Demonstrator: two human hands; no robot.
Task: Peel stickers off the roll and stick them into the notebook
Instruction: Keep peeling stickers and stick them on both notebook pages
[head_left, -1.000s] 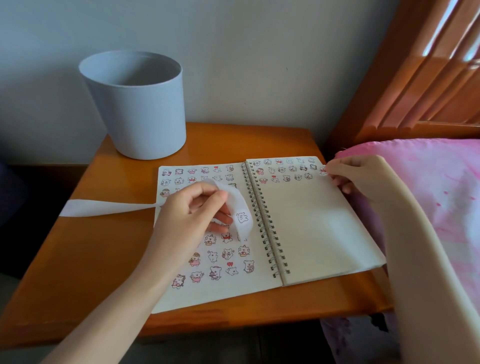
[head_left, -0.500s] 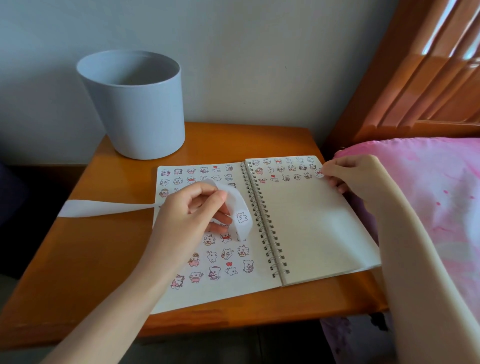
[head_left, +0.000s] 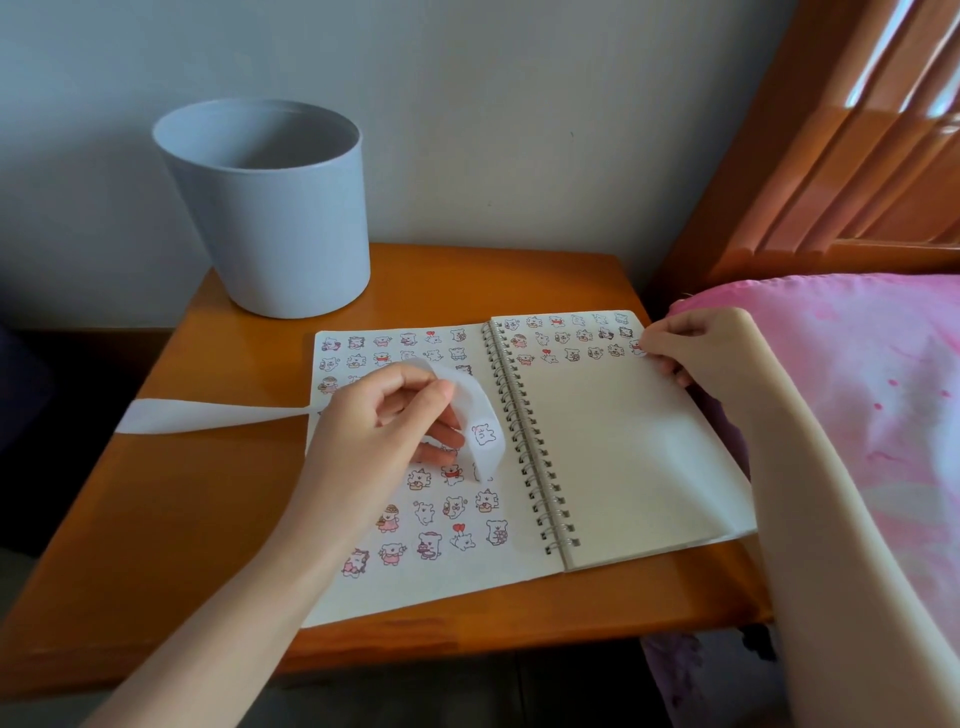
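Note:
A spiral notebook (head_left: 613, 457) lies open on the wooden bedside table (head_left: 197, 509). Its left page is covered with small cartoon stickers, and its right page carries three rows of them along the top. My left hand (head_left: 384, 431) hovers over the left page and pinches the white sticker strip (head_left: 218, 415). The strip curls over my fingers with one sticker (head_left: 483, 434) showing on its end, and its tail trails left off the table. My right hand (head_left: 696, 345) rests at the right page's upper right corner, fingertips pressing a sticker there.
A grey round bin (head_left: 270, 208) stands at the table's back left by the wall. A pink pillow (head_left: 857, 405) lies against the table's right side under my right forearm. A wooden headboard (head_left: 841, 145) rises at the back right.
My right hand has shifted slightly left along the top rows of the right page. My left hand and the strip hold almost still.

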